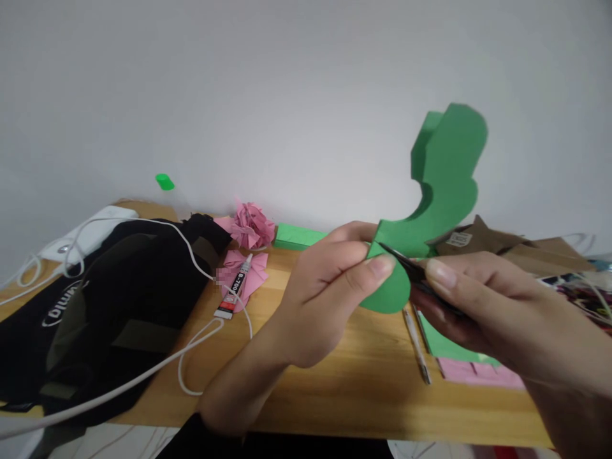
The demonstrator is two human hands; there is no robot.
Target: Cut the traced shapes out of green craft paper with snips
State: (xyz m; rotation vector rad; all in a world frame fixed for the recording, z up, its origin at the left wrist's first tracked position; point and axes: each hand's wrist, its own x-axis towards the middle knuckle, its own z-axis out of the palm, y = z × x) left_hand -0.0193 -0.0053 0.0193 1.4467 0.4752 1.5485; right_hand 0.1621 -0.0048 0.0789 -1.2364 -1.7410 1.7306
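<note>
A curled green paper cutout (pixel 454 159) with a wavy, scalloped edge rises above the table. My left hand (pixel 329 287) pinches its lower part between thumb and fingers. Closed around dark scissors (pixel 406 262), my right hand (pixel 478 299) is on the other side of the paper. The narrow blade points left, lying against the green paper just above my left thumb. My right fingers and palm cover most of the scissors' handles.
A pink paper flower (pixel 252 224), a glue tube (pixel 234 287) and a black bag (pixel 119 306) lie left. Beneath my hands are a pen (pixel 417 347) and green paper sheets (pixel 444 341). Brown paper (pixel 507 248) sits behind. A white cable (pixel 143 379) crosses the left side.
</note>
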